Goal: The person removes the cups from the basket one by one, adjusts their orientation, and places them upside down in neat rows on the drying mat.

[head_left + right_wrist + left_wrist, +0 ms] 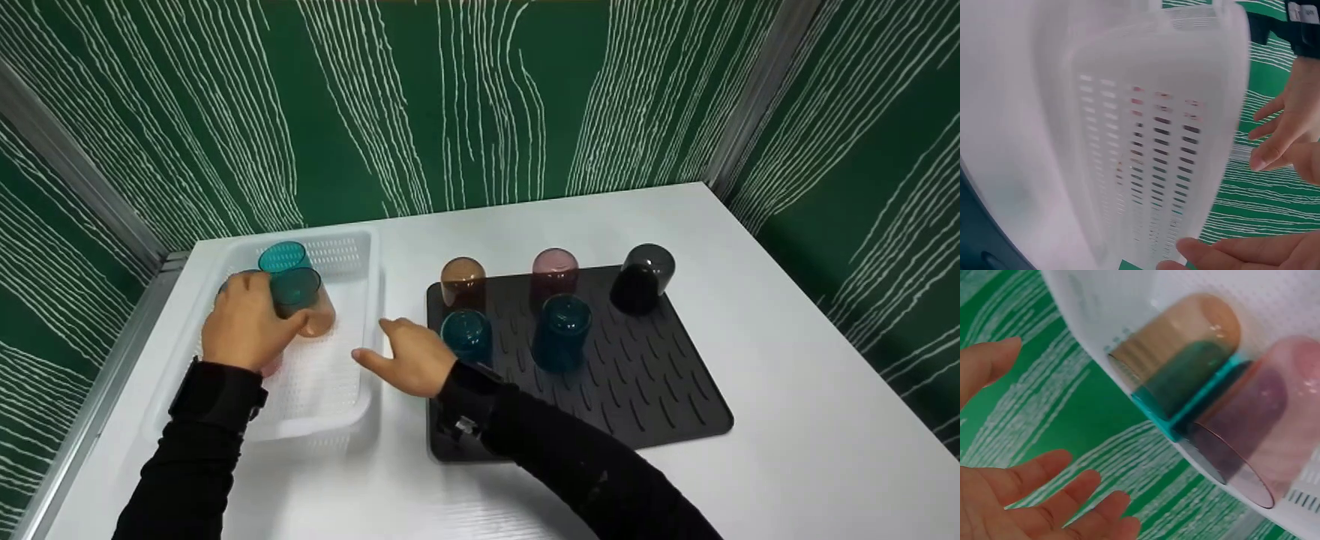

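My left hand (244, 326) is over the left part of a white basket (373, 300), above the tumblers lying in it. In the left wrist view its thumb and fingers are spread, with nothing between them. An amber tumbler (1196, 332) and a pink tumbler (1297, 405) lie on their sides there, with a teal tumbler (1148, 408) and a dark one partly hidden beneath. Just off the basket's right side, my right hand (412, 356) holds nothing, its thumb and fingers parted. The right wrist view has its fingers (1258, 253) near the basket's slotted wall.
A black ridged drying mat (660, 390) lies on the white table (810, 420), right of the basket. Upside down on it stand an amber tumbler (463, 277), a pink one (555, 268), a grey one (652, 270) and two blue-teal ones (564, 322). Green patterned walls (495, 97) enclose the table.
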A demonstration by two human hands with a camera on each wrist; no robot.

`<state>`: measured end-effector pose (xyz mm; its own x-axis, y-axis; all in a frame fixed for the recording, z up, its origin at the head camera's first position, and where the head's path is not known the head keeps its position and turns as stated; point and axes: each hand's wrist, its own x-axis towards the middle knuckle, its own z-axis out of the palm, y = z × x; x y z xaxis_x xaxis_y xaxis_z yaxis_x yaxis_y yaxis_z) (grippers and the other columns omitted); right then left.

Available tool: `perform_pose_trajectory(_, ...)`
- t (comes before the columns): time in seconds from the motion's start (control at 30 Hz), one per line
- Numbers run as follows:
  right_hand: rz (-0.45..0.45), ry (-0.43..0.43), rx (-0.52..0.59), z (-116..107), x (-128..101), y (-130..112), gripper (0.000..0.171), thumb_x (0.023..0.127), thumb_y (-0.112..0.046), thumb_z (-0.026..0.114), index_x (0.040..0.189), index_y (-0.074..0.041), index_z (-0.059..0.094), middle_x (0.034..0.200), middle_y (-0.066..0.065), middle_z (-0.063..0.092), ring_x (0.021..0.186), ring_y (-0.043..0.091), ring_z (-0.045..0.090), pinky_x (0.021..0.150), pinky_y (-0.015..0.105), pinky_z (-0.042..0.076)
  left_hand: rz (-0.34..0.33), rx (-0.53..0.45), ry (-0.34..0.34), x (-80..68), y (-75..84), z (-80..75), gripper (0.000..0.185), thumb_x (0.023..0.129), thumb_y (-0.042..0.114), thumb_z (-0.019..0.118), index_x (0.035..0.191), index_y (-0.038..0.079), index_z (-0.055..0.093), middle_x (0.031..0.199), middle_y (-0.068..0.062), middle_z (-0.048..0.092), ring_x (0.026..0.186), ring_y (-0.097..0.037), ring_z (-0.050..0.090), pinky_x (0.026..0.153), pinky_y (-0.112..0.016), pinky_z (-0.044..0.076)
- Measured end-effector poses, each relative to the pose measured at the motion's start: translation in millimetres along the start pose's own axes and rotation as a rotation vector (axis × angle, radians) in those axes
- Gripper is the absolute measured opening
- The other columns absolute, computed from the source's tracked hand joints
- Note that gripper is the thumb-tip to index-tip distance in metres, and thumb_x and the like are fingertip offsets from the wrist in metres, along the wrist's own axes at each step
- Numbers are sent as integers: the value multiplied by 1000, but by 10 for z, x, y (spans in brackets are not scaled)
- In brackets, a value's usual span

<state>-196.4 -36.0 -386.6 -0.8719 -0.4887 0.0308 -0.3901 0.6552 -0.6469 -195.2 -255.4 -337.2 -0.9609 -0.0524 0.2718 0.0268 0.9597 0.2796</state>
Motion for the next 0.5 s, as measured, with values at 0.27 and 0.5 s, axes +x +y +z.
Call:
perform_pose_trajectory(0.27, 8, 49, -120, 211, 137, 30, 56, 97, -47, 56, 124, 2, 63, 112, 17, 70, 101, 27, 68, 86, 36, 54, -176, 53, -132, 112, -240, -2, 75, 83, 33, 72, 126, -21, 44, 118, -44, 46, 110, -62, 48, 84, -69, 44)
perform_pose_trajectory(0.5, 37, 89, -86, 287, 224, 66, 49, 95, -47, 59, 105, 0, 64, 94, 12, 68, 81, 22, 64, 71, 30, 51, -202, 45, -283, 178, -418, 51, 60, 84, 27, 69, 120, -20, 54, 119, -45, 51, 107, -61, 53, 82, -66, 47)
